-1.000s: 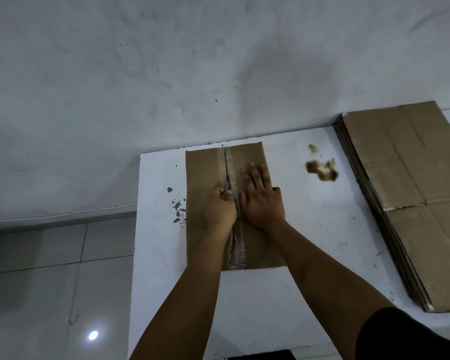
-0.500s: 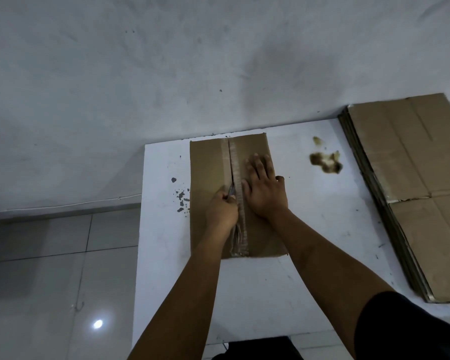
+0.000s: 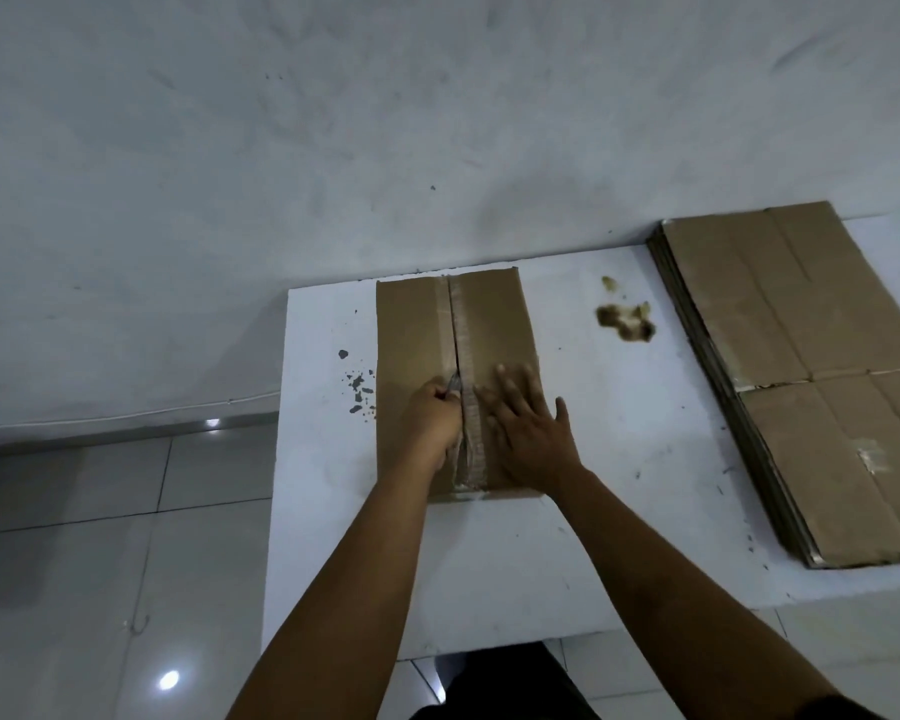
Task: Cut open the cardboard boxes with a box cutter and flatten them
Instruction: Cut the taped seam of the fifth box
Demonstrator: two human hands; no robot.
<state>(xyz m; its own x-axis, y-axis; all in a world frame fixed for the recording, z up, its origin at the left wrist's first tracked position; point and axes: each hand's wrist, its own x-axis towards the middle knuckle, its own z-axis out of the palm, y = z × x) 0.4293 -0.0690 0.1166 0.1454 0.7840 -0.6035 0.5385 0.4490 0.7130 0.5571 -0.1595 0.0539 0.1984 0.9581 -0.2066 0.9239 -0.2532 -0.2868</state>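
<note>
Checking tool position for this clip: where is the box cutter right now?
In the head view, the box cutter is gripped in the left hand, its tip at the taped centre seam of the cardboard box, just left of the right hand.

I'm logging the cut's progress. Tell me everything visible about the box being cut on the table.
The cardboard box is plain brown and lies flat on the white table, its far edge near the wall. A clear tape strip runs down its centre seam. The left hand grips a box cutter at the seam; the right hand presses flat on its right half.
</note>
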